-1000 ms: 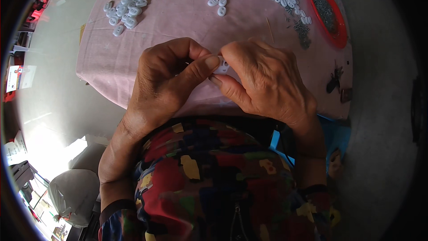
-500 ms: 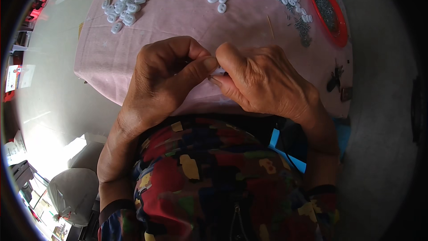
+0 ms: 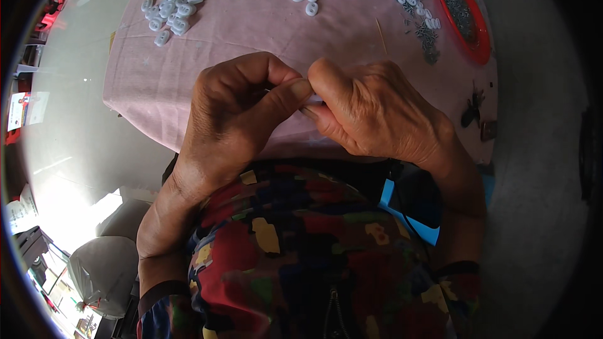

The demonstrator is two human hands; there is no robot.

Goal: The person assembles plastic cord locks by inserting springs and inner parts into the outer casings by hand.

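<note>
Left hand [image 3: 235, 110] and right hand [image 3: 377, 110] pinching small white piece [image 3: 314, 98], pink cloth [image 3: 251, 19]

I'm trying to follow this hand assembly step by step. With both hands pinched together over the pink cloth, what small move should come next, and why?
Probably a firm squeeze. The left hand and right hand meet thumb to fingertips on a small white plastic piece, nearly hidden, above the pink tablecloth. Afterwards it could likely join the small pile of white oval plastic pieces on the left; the red round tray of dark metal bits lies on the right.

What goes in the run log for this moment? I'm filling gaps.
left hand and right hand: pinch small white piece together | pink cloth: white piece piles | red tray: dark bits
</note>
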